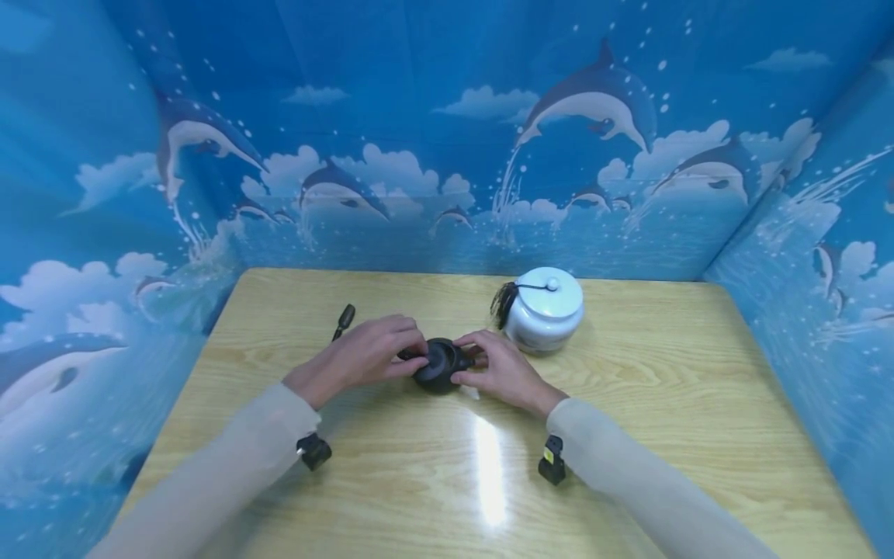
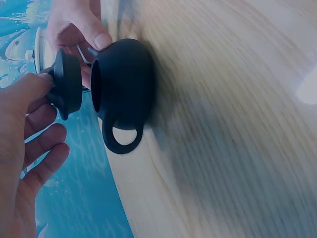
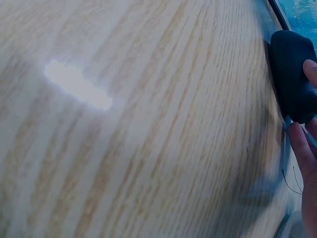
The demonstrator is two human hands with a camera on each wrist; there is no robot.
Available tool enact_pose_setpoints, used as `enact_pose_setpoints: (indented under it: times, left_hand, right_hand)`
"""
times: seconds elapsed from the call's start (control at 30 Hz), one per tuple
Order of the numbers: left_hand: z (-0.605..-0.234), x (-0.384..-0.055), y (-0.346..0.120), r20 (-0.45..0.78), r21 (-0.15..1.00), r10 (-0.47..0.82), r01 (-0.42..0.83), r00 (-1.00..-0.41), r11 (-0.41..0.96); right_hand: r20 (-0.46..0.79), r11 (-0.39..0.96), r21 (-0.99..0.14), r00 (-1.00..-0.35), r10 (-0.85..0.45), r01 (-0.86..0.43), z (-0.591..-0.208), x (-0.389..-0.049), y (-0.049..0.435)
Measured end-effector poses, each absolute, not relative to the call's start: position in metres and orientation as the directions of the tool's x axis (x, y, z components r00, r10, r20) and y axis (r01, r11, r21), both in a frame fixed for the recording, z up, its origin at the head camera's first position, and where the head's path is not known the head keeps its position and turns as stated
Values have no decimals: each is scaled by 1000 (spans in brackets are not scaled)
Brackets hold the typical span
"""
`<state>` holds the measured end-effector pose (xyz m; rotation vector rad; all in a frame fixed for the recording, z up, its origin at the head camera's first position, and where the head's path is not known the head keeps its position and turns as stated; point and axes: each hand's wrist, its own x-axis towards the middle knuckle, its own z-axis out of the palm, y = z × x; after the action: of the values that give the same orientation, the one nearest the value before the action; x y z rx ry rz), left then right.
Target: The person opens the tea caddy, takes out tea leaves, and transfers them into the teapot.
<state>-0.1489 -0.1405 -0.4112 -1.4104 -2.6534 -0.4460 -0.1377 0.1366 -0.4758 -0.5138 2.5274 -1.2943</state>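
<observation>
Dolphin-print cloth [image 1: 419, 116] backs the wood-grain surface [image 1: 628, 466], and there stands the black teapot [image 2: 128, 84], near the white lidded jar [image 1: 545, 314]: right hand [image 1: 504, 369] gripping the pot between thumb and fingers, left hand [image 1: 373, 351] pinching the dark lid [image 2: 69, 84] just off the open mouth [image 2: 97, 88].

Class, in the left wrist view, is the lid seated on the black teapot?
No: the lid is apart from the black teapot, with a visible gap between them.
</observation>
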Motion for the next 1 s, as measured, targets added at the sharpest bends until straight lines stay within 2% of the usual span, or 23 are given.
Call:
enact_pose_setpoints:
  times: [0.3,0.57,0.83,1.0]
  left_hand:
    - [-422,-133,-170,165,239,811,820,-562,520]
    - [-436,-123,-185,169,242,819,828,-549,506]
    - [-454,-119,-189,88,214,814,809,-574,548]
    - [-462,-116,-189,80,214,806,799,-587,561]
  right_hand:
    - [-79,552,-815,-910,-406,-176,-474,-136,135]
    - [-64,536,-823,-907,-416,-189,-473,-135,136]
    - [-61,540,-818,-905,-421,-196,-473,-136,137]
    - [-58,551,-811,-909,-413,-198,-475,-137,137]
